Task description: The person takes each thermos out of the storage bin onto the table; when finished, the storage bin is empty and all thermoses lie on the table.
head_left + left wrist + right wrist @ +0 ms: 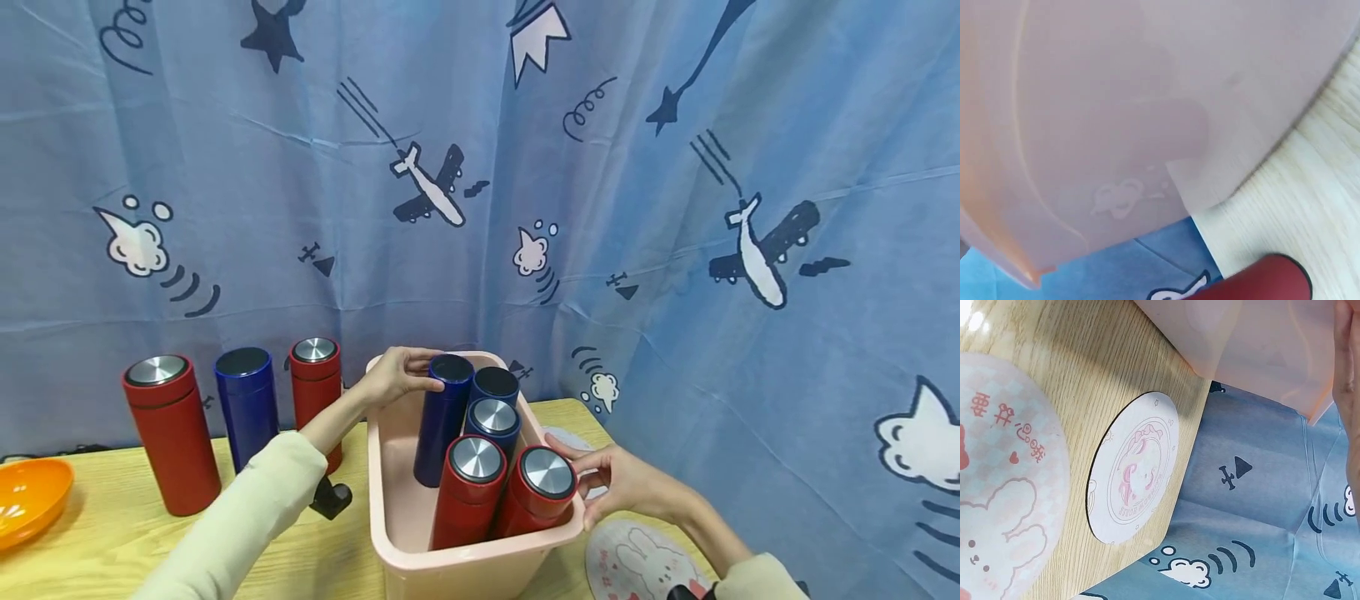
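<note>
A pale pink plastic bin point(378, 500) stands on the table, holding several thermos bottles. My left hand point(401, 377) reaches over its left rim and grips the top of a dark blue thermos point(441, 433) with a black lid, upright inside the bin. Beside that one are another blue thermos point(497, 383) and a blue thermos with a silver lid point(494, 417). Two red thermoses point(468, 492) with silver lids lean at the front. My right hand point(618, 481) holds the bin's right rim, thumb over the edge. The bin's outer wall point(1116, 112) fills the left wrist view.
Left of the bin stand a large red thermos point(176, 450), a blue thermos point(247, 408) and a smaller red thermos point(316, 383). An orange bowl point(30, 500) sits far left. Round mats, one with a rabbit point(1004, 487), lie right of the bin. A blue curtain point(480, 275) hangs behind.
</note>
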Available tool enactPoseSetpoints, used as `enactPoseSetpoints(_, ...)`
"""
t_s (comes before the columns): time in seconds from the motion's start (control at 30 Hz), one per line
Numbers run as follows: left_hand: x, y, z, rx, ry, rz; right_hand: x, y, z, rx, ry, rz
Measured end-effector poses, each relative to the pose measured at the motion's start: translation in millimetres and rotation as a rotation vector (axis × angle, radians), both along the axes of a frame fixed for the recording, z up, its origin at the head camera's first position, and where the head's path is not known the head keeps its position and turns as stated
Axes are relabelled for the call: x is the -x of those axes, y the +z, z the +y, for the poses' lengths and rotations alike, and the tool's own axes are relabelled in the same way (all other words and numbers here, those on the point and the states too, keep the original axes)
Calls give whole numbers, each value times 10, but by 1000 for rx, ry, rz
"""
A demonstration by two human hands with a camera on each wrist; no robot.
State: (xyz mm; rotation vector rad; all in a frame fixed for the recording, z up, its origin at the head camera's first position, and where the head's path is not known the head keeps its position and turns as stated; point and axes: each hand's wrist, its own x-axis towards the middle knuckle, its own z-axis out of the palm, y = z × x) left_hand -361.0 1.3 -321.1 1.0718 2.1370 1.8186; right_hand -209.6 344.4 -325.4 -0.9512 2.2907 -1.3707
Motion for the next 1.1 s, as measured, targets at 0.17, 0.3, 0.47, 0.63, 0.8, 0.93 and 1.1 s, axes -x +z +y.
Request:
enactPoseSetpoints(0.17, -166, 9, -84, -14, 40, -88, -2, 0, -1, 2, 0, 1)
enactPoseSetpoints(0.3, -286, 16, -174, -35, 41, -109, -1, 9, -3, 6, -5, -18)
enactPoseSetpoints(0.47, -419, 6, -279, -50, 22, -119, -1, 8, -2, 20, -11, -42)
enactPoseSetpoints(0.63, -496, -9, -377, -16, -24, -97, 11, -4, 0, 15, 9, -8)
enactPoseSetpoints(0.8, -460, -15, -453, 49, -99, -27, 16, -1, -2, -4, 22, 30)
enactPoseSetpoints(0.93, -381, -34, -464, 63, -177, 25, 17, 1, -3, 8, 29, 33)
enactPoseSetpoints(1.1, -402, -67, -432, 49, -112, 25, 6, -6, -8, 19, 9, -21)
